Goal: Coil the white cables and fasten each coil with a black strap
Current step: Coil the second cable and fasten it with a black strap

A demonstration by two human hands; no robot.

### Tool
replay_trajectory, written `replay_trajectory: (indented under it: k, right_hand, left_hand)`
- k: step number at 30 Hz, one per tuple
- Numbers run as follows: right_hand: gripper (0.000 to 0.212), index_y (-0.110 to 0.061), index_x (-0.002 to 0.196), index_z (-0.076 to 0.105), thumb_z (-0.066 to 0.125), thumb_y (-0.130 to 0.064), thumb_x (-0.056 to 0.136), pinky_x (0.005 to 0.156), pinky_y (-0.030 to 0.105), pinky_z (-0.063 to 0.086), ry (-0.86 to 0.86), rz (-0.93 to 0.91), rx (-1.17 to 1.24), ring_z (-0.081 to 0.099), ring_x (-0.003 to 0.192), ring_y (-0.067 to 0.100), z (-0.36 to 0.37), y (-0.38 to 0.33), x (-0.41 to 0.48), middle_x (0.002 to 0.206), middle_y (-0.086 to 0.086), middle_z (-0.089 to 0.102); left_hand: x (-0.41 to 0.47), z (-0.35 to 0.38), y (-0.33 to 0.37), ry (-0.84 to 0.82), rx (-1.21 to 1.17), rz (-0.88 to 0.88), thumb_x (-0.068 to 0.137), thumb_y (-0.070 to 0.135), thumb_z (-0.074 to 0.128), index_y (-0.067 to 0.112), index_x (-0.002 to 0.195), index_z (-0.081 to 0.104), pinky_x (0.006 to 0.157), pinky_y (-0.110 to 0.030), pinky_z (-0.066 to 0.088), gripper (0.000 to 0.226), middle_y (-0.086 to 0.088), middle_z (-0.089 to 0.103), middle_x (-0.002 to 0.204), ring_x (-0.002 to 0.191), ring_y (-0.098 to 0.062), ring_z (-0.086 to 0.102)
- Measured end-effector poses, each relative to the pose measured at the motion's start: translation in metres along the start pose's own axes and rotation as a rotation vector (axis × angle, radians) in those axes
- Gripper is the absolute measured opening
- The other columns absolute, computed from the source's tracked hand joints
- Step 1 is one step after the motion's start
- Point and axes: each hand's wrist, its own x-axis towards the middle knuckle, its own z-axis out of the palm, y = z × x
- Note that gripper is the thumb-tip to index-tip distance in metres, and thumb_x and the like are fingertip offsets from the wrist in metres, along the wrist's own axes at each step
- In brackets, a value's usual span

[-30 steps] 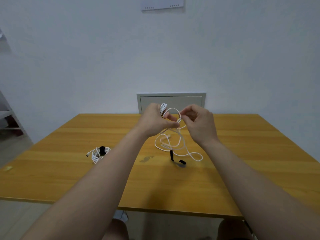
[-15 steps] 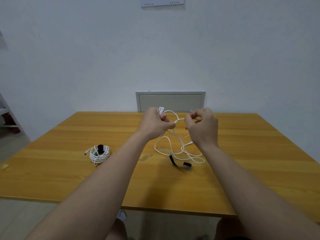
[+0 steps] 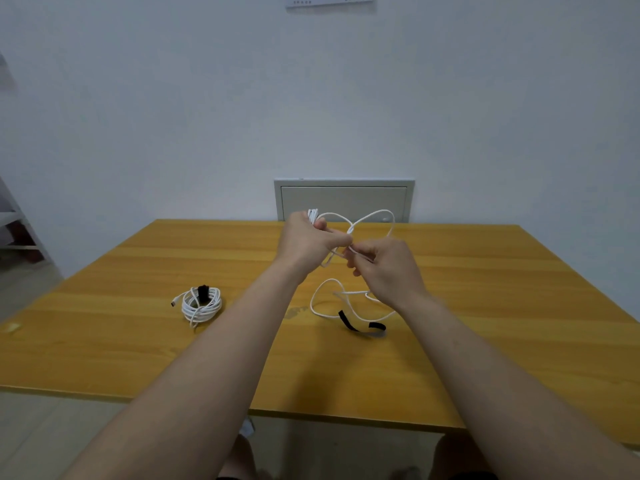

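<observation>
Above the table [image 3: 138, 341], a fresh, seemingly wider cable loop [image 3: 377, 211]

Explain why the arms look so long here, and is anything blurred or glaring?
Head view: the wide-angle lens stretches the forearms toward the bottom corners; head view: light is soft and even, no glare on the table, only a faint shadow under the loose black strap; head view: left hand, right hand and the white cable they hold look slightly soft.
</observation>
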Motion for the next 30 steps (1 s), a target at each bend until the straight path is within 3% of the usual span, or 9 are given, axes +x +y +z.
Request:
replay_trajectory:
  k: [6, 8, 11, 15, 18, 21, 25, 27, 30]
  right_hand:
    - [0.023, -0.024, 0.074, 0.071, 0.068, -0.024, 0.097, 0.052, 0.033, 0.035, 0.016, -0.275, -0.157, 0.043, 0.059, 0.013, -0.005, 0.005, -0.004, 0.056, -0.015, 0.047]
    - [0.014, -0.025, 0.086, 0.079, 0.068, -0.026, 0.095, 0.055, 0.032, 0.041, -0.027, -0.284, -0.185, 0.051, 0.063, 0.011, -0.009, 0.006, -0.006, 0.063, -0.016, 0.058]
    - [0.014, -0.025, 0.088, 0.082, 0.069, -0.030, 0.094, 0.061, 0.038, 0.048, -0.161, -0.097, -0.293, 0.059, 0.069, 0.023, -0.016, 0.010, -0.006, 0.066, -0.004, 0.067]
    - [0.012, -0.025, 0.088, 0.080, 0.069, -0.022, 0.084, 0.068, 0.031, 0.053, -0.335, 0.200, -0.411, 0.069, 0.085, 0.021, -0.018, 0.001, 0.001, 0.081, -0.004, 0.075]
    - [0.028, -0.031, 0.100, 0.072, 0.074, -0.027, 0.072, 0.081, 0.034, 0.056, -0.303, 0.271, -0.174, 0.069, 0.095, 0.015, -0.008, -0.009, 0.006, 0.097, -0.007, 0.074]
    - [0.044, -0.025, 0.110, 0.064, 0.077, -0.034, 0.069, 0.082, 0.037, 0.055, -0.410, 0.325, 0.026, 0.070, 0.093, 0.015, -0.002, -0.018, 0.008, 0.099, -0.003, 0.074]
    - [0.027, -0.014, 0.101, 0.064, 0.063, -0.029, 0.079, 0.079, 0.035, 0.052, -0.473, 0.506, 0.520, 0.073, 0.083, 0.023, -0.006, -0.026, 0.009, 0.092, 0.010, 0.075]
    - [0.031, -0.014, 0.106, 0.067, 0.062, -0.034, 0.082, 0.075, 0.035, 0.051, -0.392, 0.566, 0.580, 0.072, 0.080, 0.026, -0.008, -0.024, 0.011, 0.089, 0.012, 0.074]
    - [0.015, -0.009, 0.106, 0.067, 0.068, -0.018, 0.093, 0.070, 0.032, 0.055, -0.354, 0.563, 0.584, 0.075, 0.079, 0.028, -0.007, -0.022, 0.010, 0.087, 0.014, 0.073]
  left_hand:
    - [0.000, 0.007, 0.003, 0.119, -0.074, -0.048, 0.068, 0.013, 0.085, 0.020, 0.072, 0.040, 0.053, -0.028, 0.033, 0.046, 0.005, 0.041, 0.069, 0.057, -0.016, 0.039]
    - [0.003, 0.004, 0.002, 0.199, -0.140, -0.070, 0.070, 0.013, 0.086, 0.021, 0.070, 0.039, 0.055, -0.028, 0.031, 0.048, 0.005, 0.038, 0.067, 0.058, -0.018, 0.037]
    - [0.010, -0.003, -0.003, 0.269, -0.204, -0.096, 0.069, 0.015, 0.087, 0.022, 0.069, 0.038, 0.056, -0.029, 0.028, 0.050, 0.003, 0.039, 0.071, 0.064, -0.020, 0.035]
    - [0.006, -0.002, -0.008, 0.173, -0.164, -0.124, 0.073, 0.014, 0.086, 0.019, 0.082, 0.045, 0.058, -0.030, 0.032, 0.043, 0.004, 0.042, 0.079, 0.066, -0.017, 0.040]
    - [0.003, 0.001, -0.009, 0.070, -0.145, -0.089, 0.075, 0.011, 0.084, 0.018, 0.080, 0.041, 0.055, -0.028, 0.030, 0.044, 0.007, 0.036, 0.071, 0.062, -0.015, 0.034]
    - [0.000, 0.000, -0.007, 0.038, -0.086, -0.043, 0.075, 0.004, 0.080, 0.021, 0.066, 0.034, 0.041, -0.018, 0.026, 0.050, 0.016, 0.030, 0.047, 0.045, -0.008, 0.030]
    - [-0.004, -0.003, -0.004, -0.017, -0.075, -0.015, 0.077, -0.001, 0.079, 0.018, 0.063, 0.042, 0.047, -0.016, 0.036, 0.044, 0.018, 0.044, 0.042, 0.041, 0.001, 0.042]
    - [-0.004, -0.005, -0.006, -0.043, -0.059, -0.006, 0.074, 0.005, 0.084, 0.017, 0.063, 0.049, 0.056, -0.025, 0.041, 0.039, 0.015, 0.058, 0.052, 0.051, -0.002, 0.050]
    - [-0.005, -0.007, -0.008, -0.095, -0.058, 0.013, 0.074, 0.009, 0.089, 0.011, 0.069, 0.051, 0.059, -0.027, 0.041, 0.038, 0.009, 0.067, 0.058, 0.054, -0.004, 0.056]
